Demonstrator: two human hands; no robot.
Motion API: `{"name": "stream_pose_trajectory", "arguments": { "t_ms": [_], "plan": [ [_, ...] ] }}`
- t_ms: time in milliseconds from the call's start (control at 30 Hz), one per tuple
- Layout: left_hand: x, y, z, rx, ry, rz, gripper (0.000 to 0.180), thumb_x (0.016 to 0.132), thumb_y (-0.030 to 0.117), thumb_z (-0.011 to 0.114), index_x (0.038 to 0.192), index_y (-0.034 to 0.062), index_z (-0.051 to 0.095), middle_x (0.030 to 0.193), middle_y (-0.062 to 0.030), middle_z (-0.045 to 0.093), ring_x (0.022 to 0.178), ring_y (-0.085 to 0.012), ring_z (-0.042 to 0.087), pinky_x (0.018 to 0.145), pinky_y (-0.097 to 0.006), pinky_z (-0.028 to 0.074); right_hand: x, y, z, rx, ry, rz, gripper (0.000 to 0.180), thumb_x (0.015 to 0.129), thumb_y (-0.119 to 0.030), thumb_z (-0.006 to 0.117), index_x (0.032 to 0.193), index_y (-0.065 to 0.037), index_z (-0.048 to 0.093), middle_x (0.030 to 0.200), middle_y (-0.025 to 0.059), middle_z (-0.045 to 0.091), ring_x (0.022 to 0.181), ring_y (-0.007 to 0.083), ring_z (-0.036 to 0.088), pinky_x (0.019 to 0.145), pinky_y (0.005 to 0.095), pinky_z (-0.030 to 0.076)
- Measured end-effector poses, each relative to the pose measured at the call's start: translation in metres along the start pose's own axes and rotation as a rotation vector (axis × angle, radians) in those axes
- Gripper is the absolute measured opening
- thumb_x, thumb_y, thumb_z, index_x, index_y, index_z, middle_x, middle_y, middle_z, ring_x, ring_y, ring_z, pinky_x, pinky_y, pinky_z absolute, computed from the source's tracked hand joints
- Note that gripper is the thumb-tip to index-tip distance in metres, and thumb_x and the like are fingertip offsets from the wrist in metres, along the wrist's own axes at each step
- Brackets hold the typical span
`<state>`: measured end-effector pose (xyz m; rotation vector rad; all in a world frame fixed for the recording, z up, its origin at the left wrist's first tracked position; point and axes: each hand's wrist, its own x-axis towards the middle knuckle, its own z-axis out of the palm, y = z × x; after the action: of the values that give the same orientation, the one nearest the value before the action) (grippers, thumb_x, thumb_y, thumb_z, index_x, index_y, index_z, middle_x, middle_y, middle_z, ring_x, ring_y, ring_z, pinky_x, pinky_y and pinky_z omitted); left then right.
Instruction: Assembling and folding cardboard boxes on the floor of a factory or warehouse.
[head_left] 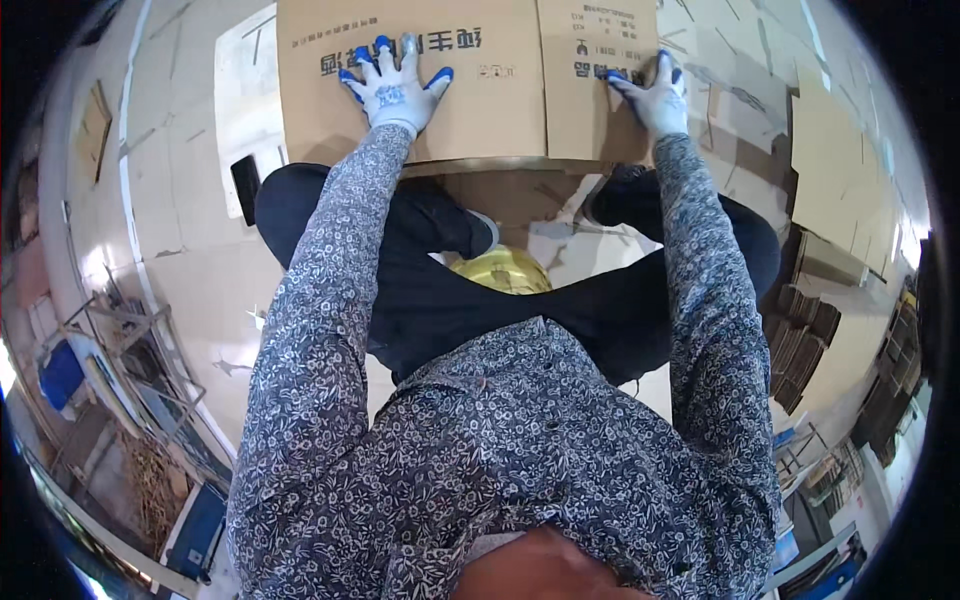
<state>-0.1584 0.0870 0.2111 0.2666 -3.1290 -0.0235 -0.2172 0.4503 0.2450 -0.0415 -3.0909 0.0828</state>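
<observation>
A brown cardboard sheet (480,120) with dark print and a vertical crease lies across the top middle of the head view, in front of my knees. My left hand (393,88), in a white glove with blue fingertips, rests flat on its left part with fingers spread. On the narrower panel right of the crease is my right hand (656,98), gloved the same way, near the right edge. Its thumb and fingers are stretched apart, and nothing shows in its grasp. The sheet's far edge runs out of view.
A black phone-like slab (245,190) lies left of my knee. Something round and yellow (503,270) is under me. Flat cardboard (840,170) and stacked brown pieces (800,335) lie at right. A metal frame (130,350) stands at far left; small scraps dot the pale floor.
</observation>
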Motion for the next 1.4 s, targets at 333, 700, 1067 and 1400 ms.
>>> {"name": "stream_pose_trajectory", "arguments": {
  "t_ms": [333,700,1067,1400],
  "plan": [
    [-0.001,0.003,-0.006,0.030,-0.051,0.012,0.090,0.088,0.069,0.049,0.157,0.0200,0.018,0.161,-0.0175,0.018,0.147,-0.0461,0.012,0.111,-0.072,0.002,0.013,-0.003,0.019,0.525,-0.171,0.268,0.119,0.069,-0.048,0.086,0.150,0.007,0.019,0.143,0.0300,0.043,0.132,0.0389,0.046,0.108,0.0420,0.041],
    [-0.002,0.011,-0.019,0.025,-0.114,0.022,0.092,0.087,0.068,0.051,0.157,0.0197,0.017,0.161,-0.0173,0.018,0.147,-0.0467,0.011,0.110,-0.072,0.000,0.007,-0.011,0.004,0.433,-0.194,0.294,0.118,0.071,-0.053,0.082,0.152,0.003,0.017,0.141,0.0304,0.044,0.131,0.0409,0.047,0.106,0.0438,0.042],
    [0.010,0.005,-0.024,0.042,-0.068,0.119,0.093,0.083,0.072,0.054,0.154,0.0186,0.027,0.157,-0.0185,0.027,0.143,-0.0486,0.020,0.108,-0.074,0.011,0.020,0.007,0.013,0.397,-0.192,0.134,0.110,0.075,-0.055,0.078,0.153,-0.002,0.021,0.142,0.0273,0.047,0.128,0.0397,0.050,0.105,0.0440,0.042],
    [0.083,-0.140,-0.011,-0.394,0.006,-0.707,0.110,0.080,0.072,0.059,0.149,-0.0049,0.024,0.146,-0.0228,0.041,0.135,-0.0360,0.040,0.108,-0.055,0.035,0.027,0.018,0.048,0.365,-0.074,0.018,0.101,0.080,-0.051,0.075,0.153,-0.004,0.022,0.142,0.0236,0.049,0.128,0.0393,0.050,0.105,0.0458,0.043]
  ]
}}
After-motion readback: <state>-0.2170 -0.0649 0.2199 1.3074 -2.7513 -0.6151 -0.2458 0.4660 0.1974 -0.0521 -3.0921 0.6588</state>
